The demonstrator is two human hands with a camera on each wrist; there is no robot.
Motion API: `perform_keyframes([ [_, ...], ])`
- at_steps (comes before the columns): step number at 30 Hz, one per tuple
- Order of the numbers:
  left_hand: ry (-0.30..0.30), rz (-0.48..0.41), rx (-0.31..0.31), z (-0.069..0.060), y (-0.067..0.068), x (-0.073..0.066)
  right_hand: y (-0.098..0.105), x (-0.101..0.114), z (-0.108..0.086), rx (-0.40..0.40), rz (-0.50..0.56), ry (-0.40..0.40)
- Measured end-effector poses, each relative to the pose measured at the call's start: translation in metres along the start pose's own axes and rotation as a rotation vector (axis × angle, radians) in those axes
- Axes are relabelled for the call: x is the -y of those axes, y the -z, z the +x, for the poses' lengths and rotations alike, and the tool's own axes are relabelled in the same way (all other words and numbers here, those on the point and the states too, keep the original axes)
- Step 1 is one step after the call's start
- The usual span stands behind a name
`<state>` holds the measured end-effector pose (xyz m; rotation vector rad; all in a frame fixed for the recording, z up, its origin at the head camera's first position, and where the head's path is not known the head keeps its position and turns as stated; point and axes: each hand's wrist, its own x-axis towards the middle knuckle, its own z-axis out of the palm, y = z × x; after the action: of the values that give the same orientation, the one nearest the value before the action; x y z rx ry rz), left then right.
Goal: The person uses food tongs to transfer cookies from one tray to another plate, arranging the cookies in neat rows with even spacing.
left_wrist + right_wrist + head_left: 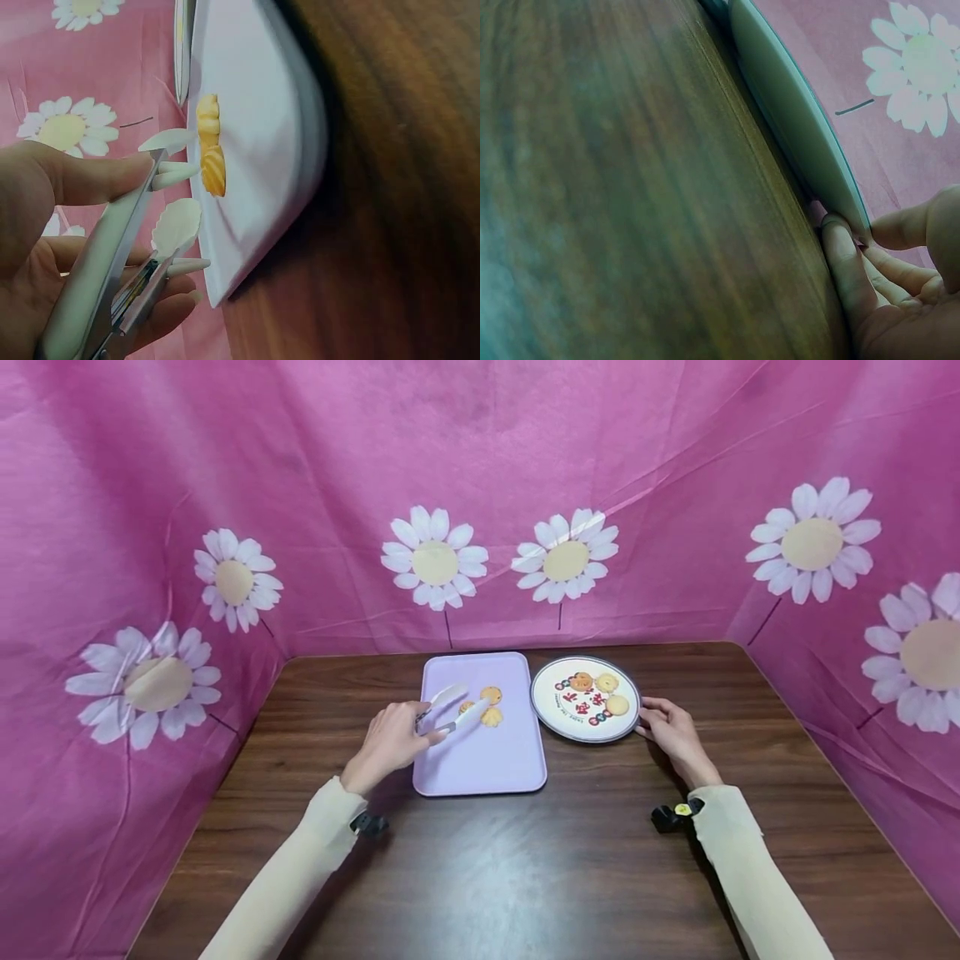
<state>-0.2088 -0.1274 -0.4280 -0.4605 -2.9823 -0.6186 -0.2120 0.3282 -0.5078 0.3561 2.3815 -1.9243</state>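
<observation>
My left hand (388, 743) grips a pair of tongs (471, 717) with white scalloped tips, which stand spread over a lavender tray (480, 768). Several small cookies (491, 717) lie on that tray, close to the tips. In the left wrist view the tongs (94, 281) show metal arms held between thumb and fingers, and the cookies (213, 169) sit beyond the tips, with nothing seen clamped. To the right is a round white plate (562, 717) with red print, bearing cookies (617, 705). My right hand (675, 742) pinches the plate's right rim (862, 225) between thumb and fingers.
Tray and plate stand side by side, almost touching, toward the back of a dark wooden table (480, 877). Behind and at both sides hangs a pink cloth (480, 435) printed with white daisies. Each wrist carries a small black camera (369, 825).
</observation>
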Motion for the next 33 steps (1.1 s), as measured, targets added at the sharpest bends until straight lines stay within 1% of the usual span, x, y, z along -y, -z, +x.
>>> perform_keyframes([
  [4,-0.019,0.0,0.005,-0.008,-0.001,0.003,0.0,-0.002,0.0,-0.009,-0.003,0.013],
  [13,-0.028,0.001,0.016,-0.017,-0.001,0.009,-0.001,-0.002,-0.001,-0.014,0.002,0.019],
  [17,-0.025,0.0,0.018,-0.018,-0.003,0.009,0.0,-0.003,-0.001,-0.015,0.001,0.024],
  [24,-0.028,0.016,-0.005,-0.019,-0.006,0.007,0.001,-0.002,-0.001,-0.01,-0.004,0.014],
  [33,-0.058,0.029,-0.017,-0.019,-0.008,0.006,0.001,-0.001,-0.002,-0.005,0.004,0.02],
])
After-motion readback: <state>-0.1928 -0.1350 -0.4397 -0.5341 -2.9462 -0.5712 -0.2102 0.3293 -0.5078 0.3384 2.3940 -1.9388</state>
